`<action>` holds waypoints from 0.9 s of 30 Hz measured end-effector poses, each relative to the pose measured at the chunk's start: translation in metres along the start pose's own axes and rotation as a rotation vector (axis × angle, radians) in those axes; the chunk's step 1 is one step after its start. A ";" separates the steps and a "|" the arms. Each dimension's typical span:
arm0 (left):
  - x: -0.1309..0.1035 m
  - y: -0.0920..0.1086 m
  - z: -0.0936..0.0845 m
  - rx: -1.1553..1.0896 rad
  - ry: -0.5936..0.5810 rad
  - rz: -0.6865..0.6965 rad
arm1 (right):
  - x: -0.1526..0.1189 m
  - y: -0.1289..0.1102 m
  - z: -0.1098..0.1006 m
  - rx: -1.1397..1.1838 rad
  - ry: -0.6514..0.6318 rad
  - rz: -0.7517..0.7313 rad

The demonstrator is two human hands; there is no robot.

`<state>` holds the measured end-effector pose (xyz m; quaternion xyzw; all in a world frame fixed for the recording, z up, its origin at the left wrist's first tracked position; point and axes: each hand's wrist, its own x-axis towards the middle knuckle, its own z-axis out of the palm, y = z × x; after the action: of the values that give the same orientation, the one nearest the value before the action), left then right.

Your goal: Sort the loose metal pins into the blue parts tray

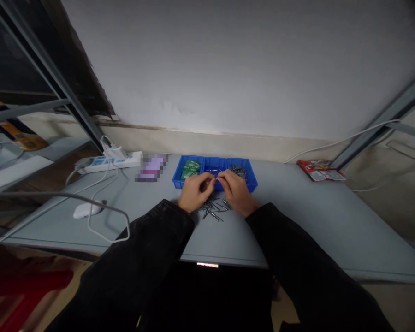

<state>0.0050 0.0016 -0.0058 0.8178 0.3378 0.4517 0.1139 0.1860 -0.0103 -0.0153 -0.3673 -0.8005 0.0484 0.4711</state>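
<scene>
Apparently legible lettering is scarce: the red packet [321, 171] at the right of the frame carries print too small and blurred to read, and the purple rectangle [152, 167] left of centre is pixelated. At the centre, the person's left hand [196, 190] and right hand [237, 191] meet fingertip to fingertip, fingers curled and thumbs drawn in toward the forefingers; whether either pinches something small cannot be told. They hover over the front edge of a blue tray [251, 186] on the grey counter [318, 198]. Slender metal pieces [213, 215] lie loose just below the hands. Green packets [191, 169] fill the tray's left compartment; more metal parts [240, 172] sit in its right one.
</scene>
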 end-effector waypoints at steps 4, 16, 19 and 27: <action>0.001 0.001 0.000 0.005 0.025 -0.007 | -0.001 0.001 0.001 0.021 0.017 0.007; 0.000 0.001 0.000 0.004 0.009 -0.003 | -0.001 0.005 0.003 -0.007 0.018 -0.014; 0.000 0.001 0.000 -0.004 0.008 -0.005 | -0.001 0.004 0.003 -0.004 0.010 -0.004; 0.000 0.000 0.000 -0.010 0.026 -0.003 | 0.000 0.003 0.001 -0.003 0.010 0.004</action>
<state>0.0054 0.0018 -0.0058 0.8110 0.3381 0.4637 0.1142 0.1864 -0.0082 -0.0171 -0.3699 -0.7975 0.0464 0.4743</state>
